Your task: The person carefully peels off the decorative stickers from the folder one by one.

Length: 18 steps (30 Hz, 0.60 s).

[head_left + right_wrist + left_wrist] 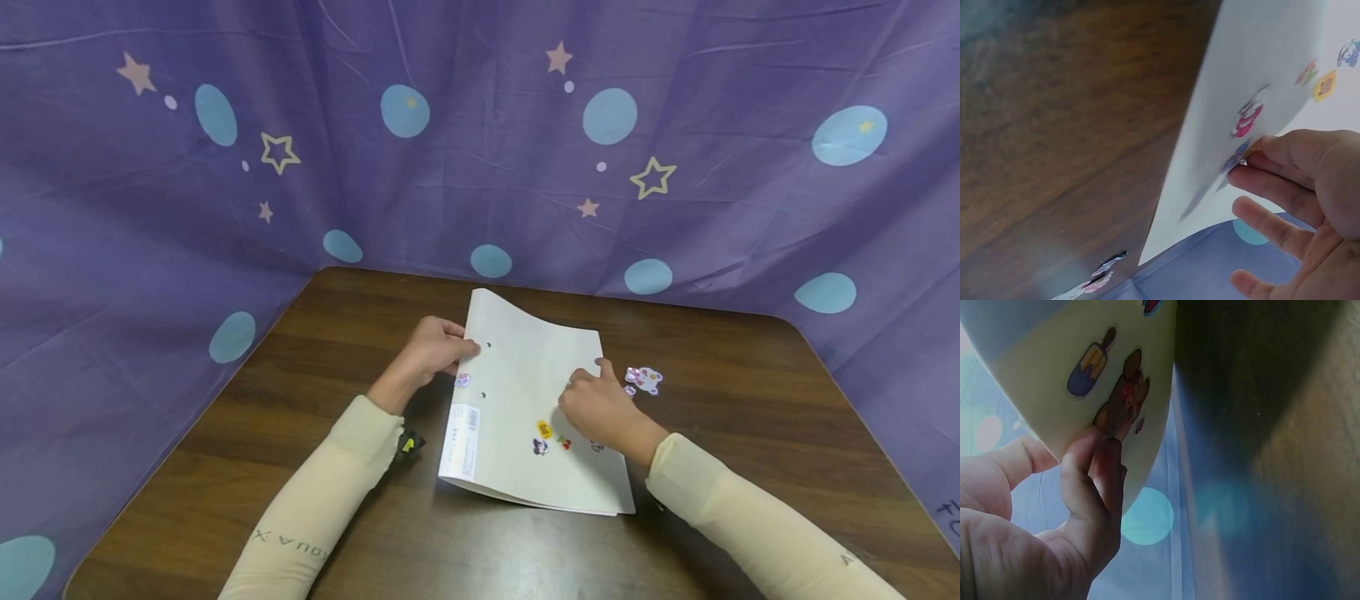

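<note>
A white paper folder (517,375) with two punched holes and a barcode label lies at a slant, its left side raised in a curve. My left hand (433,348) pinches that left edge, thumb on the near face. In the left wrist view, a popsicle sticker (1089,367) and a brown animal sticker (1124,403) show on the face by my fingers. My right hand (603,410) is over the folder's right part. Its thumb and forefinger pinch a small purple-and-orange sticker (1238,156) against the white surface, other fingers spread. Beside it is a pink sticker (1249,119).
Loose stickers (647,380), one bear-shaped, lie on the brown wooden table (712,400) right of the folder. Several stickers, including a yellow one (544,429), are on its lower face. A purple patterned curtain (480,167) hangs behind the table.
</note>
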{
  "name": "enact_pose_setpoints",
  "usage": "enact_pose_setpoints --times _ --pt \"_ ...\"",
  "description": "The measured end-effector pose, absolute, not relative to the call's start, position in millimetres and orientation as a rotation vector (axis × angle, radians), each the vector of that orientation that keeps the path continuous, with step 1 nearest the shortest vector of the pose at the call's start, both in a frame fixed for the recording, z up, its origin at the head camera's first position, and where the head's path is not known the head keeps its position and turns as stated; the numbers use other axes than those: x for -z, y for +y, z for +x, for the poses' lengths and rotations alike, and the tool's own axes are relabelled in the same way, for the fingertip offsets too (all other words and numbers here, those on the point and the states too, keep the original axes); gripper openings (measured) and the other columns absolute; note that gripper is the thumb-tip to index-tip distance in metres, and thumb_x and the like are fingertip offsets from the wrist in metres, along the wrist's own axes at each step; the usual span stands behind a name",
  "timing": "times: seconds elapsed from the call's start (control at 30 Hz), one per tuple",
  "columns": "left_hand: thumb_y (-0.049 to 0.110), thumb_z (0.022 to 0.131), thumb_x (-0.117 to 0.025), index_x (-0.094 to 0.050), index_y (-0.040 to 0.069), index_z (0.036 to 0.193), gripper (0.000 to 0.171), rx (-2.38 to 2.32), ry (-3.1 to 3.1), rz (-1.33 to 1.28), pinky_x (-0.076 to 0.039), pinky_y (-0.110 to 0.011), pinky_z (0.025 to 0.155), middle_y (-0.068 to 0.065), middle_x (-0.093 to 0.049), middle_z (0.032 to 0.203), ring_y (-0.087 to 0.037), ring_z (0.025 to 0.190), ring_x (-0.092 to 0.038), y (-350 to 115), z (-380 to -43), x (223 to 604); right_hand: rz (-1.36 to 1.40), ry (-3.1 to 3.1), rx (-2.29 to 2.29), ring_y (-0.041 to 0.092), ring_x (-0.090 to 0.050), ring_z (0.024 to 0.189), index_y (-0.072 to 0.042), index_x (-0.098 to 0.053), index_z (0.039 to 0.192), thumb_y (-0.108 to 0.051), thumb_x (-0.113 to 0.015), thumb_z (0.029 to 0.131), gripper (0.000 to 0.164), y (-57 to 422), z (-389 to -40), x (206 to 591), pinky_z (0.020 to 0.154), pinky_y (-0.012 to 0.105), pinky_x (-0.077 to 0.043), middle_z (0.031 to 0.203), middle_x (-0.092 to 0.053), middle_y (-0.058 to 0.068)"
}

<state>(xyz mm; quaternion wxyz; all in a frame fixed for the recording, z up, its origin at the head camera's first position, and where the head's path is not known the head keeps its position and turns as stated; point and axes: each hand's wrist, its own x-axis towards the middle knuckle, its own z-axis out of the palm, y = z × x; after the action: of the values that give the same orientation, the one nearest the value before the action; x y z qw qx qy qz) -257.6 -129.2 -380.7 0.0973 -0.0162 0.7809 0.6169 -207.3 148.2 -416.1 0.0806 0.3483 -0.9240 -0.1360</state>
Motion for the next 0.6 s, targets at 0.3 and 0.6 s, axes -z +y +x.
enact_pose_setpoints --times 0.3,0.6 --pt "0.001 0.084 -0.075 -0.062 -0.013 0.117 0.038 -1.822 2.314 -0.064 -0.063 -0.036 0.063 -0.021 -0.071 0.098 -0.021 0.072 -0.069 -130.5 -260.0 379.8 1.021 -2.784 0.414 0.024 -0.063 0.083 -0.014 -0.074 0.083 -0.010 -0.077 0.086 0.005 148.1 -206.3 407.1 0.099 0.069 -0.041 0.078 -0.072 0.000" --pt "0.002 0.085 -0.075 -0.063 -0.013 0.116 0.036 -1.805 2.338 -0.073 -0.062 -0.034 0.061 -0.018 -0.069 0.096 -0.020 0.072 -0.067 -131.0 -259.6 379.7 0.972 -2.724 0.376 0.024 -0.061 0.075 -0.012 -0.071 0.077 -0.004 -0.073 0.087 0.012 155.6 -208.1 400.0 0.092 0.066 -0.045 0.069 -0.065 0.002"
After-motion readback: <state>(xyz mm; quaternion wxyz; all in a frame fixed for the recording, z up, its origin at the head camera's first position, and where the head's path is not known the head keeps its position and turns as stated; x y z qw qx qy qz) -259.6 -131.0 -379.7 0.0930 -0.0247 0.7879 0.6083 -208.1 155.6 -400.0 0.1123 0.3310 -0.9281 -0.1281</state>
